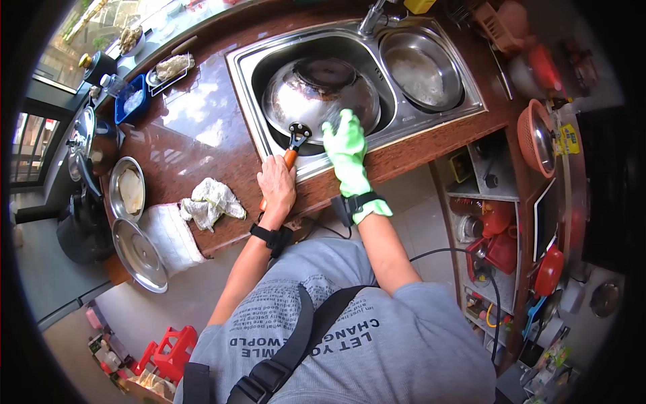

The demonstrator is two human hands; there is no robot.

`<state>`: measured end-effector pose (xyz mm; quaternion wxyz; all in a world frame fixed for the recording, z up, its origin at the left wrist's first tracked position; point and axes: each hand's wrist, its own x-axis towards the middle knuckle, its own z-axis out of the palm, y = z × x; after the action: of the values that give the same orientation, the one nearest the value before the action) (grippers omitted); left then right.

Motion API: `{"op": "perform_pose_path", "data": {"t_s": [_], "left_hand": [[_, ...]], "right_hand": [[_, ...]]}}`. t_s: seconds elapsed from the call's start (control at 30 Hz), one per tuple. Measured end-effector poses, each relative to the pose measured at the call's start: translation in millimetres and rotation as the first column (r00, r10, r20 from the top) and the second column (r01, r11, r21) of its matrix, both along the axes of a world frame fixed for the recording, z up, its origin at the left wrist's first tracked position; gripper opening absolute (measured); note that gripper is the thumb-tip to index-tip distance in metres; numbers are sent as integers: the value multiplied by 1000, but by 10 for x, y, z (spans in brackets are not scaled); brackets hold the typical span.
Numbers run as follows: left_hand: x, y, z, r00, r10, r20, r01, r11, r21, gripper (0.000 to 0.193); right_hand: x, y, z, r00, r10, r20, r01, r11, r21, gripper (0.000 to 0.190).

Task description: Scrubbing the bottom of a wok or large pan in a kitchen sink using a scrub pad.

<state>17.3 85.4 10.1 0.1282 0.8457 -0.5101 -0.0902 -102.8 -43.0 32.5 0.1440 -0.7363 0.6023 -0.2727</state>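
Observation:
A metal wok [298,96] lies upside down in the larger basin of the steel sink [247,103], with dark stains on its base. My bare left hand [277,184] grips the wok's orange-brown handle [290,157] over the counter edge. On my right hand [347,139] is a green rubber glove; its fingers are curled over a dark scouring pad [332,120], pressed on the wok's side near the front. Part of the pad is hidden by the fingers. A round metal basin [416,76] with cloudy, sudsy water sits in the smaller sink bowl, below the faucet [372,20].
A crumpled white cloth [214,202] lies on the red-brown stone counter [171,146]. Further left are a metal bowl [121,189], a round lid [139,255] over the edge and a blue container [121,108]. An orange colander [530,136] stands at the right.

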Motion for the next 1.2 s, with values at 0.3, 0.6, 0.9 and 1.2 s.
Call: {"op": "perform_pose_path", "data": {"t_s": [0.3, 0.6, 0.9, 1.2], "left_hand": [[21, 15, -42, 999, -15, 30, 16, 1000, -17, 30], [17, 8, -41, 998, -38, 42, 41, 997, -59, 30], [26, 12, -39, 998, -49, 34, 50, 998, -35, 29], [25, -10, -52, 997, -35, 65, 35, 999, -11, 29]], "right_hand": [[-34, -11, 95, 998, 16, -59, -6, 984, 177, 43], [-437, -174, -32, 988, -154, -13, 155, 978, 139, 40], [-466, -98, -24, 990, -131, 48, 124, 985, 124, 42], [-374, -41, 60, 1000, -2, 3, 2, 974, 227, 39]]}}
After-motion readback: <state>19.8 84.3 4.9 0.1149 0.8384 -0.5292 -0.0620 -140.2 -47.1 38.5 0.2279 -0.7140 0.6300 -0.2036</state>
